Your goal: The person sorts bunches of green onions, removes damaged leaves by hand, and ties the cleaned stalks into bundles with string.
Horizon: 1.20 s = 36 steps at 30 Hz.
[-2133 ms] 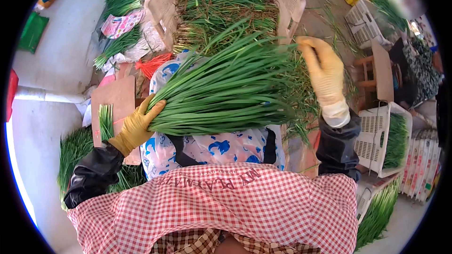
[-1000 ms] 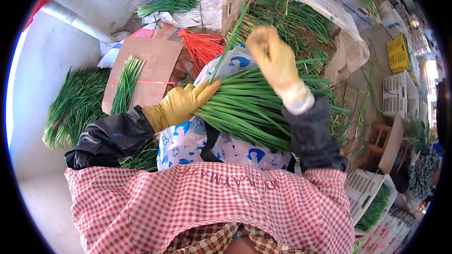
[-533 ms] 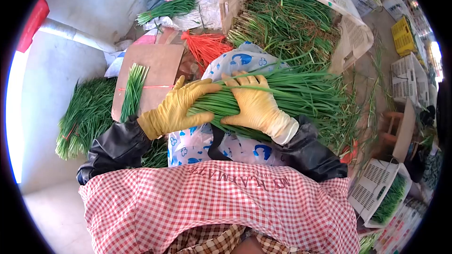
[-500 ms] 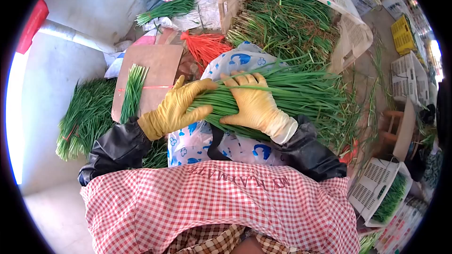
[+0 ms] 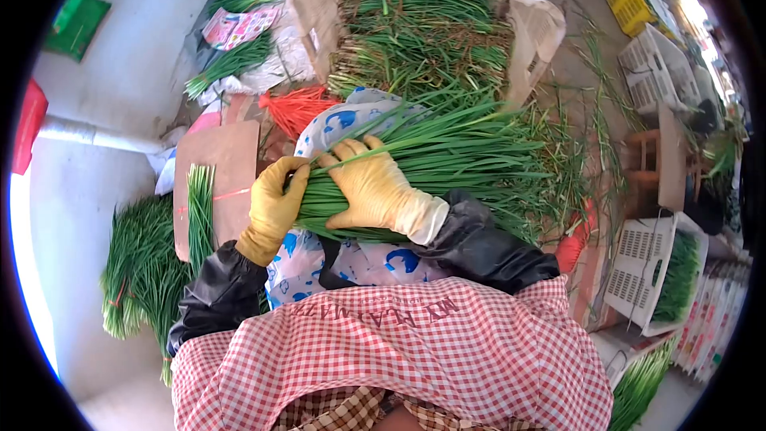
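A large bunch of garlic chives (image 5: 479,144) lies across my lap, its long green leaves fanning out to the right. My right hand (image 5: 371,187), in a yellow glove, rests over the bunch and grips it with thumb and fingers apart on either side. At the bunch's left end, my left hand (image 5: 275,203) has thumb and forefinger curled together, pinching chives there. Under the bunch is a white plastic sheet with blue prints (image 5: 291,271). To the left, a small sheaf of chives (image 5: 201,207) sits on a brown board (image 5: 231,148) with a red tie strip across it.
A white crate (image 5: 546,28) with heaped chives stands ahead. Red ties (image 5: 299,110) lie beside it. More chives (image 5: 140,263) are piled by the left wall. Loose leaves (image 5: 594,144) litter the floor at right, near a white basket (image 5: 638,263) and a small wooden stool (image 5: 645,156).
My view has shifted, so the surroundings sit differently. My left hand has gone from spread fingers to a pinch at the bunch's left end. The right hand stays on the bunch.
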{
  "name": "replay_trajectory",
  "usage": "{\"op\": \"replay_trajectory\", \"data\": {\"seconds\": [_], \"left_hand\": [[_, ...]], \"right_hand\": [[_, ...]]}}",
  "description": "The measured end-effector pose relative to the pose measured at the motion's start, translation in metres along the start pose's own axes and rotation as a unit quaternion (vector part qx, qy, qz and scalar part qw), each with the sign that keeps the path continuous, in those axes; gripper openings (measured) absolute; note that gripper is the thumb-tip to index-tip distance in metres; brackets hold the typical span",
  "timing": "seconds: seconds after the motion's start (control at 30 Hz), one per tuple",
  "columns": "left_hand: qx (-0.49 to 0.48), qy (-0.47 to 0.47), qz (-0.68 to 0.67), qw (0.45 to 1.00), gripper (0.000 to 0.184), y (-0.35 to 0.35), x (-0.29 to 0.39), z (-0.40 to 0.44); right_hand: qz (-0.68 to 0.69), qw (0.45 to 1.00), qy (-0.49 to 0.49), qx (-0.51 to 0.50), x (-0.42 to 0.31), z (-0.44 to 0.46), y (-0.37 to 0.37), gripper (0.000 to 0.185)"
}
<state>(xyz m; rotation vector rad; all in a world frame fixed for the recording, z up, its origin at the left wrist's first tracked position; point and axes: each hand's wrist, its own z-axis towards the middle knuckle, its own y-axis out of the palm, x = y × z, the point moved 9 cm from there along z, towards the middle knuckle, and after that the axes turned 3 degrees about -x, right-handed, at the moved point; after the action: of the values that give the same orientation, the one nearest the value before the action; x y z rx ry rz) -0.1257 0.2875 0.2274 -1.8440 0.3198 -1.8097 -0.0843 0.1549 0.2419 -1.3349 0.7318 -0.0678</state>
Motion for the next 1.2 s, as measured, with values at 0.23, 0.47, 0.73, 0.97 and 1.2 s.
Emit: {"op": "replay_trajectory", "data": {"seconds": [0.23, 0.47, 0.73, 0.97, 1.2], "left_hand": [[-0.038, -0.027, -0.062, 0.997, 0.014, 0.004, 0.000, -0.002], [-0.072, 0.015, -0.126, 0.989, 0.016, -0.003, 0.020, -0.001], [-0.061, 0.069, -0.036, 0.995, 0.021, 0.007, 0.024, -0.002], [-0.075, 0.022, 0.180, 0.981, 0.021, 0.010, 0.026, 0.012], [-0.028, -0.151, -0.143, 0.978, 0.020, -0.040, 0.002, 0.052]], "right_hand": [[-0.002, 1.000, -0.011, 0.027, 0.001, -0.003, 0.003, 0.092], [-0.001, 0.998, -0.026, 0.058, -0.001, 0.000, 0.002, 0.087], [0.001, 0.999, -0.010, 0.034, 0.002, 0.001, 0.008, 0.094], [-0.049, 0.998, 0.014, 0.039, 0.003, 0.000, 0.012, 0.098], [-0.028, 0.996, 0.039, -0.069, -0.001, -0.003, 0.010, 0.095]]}}
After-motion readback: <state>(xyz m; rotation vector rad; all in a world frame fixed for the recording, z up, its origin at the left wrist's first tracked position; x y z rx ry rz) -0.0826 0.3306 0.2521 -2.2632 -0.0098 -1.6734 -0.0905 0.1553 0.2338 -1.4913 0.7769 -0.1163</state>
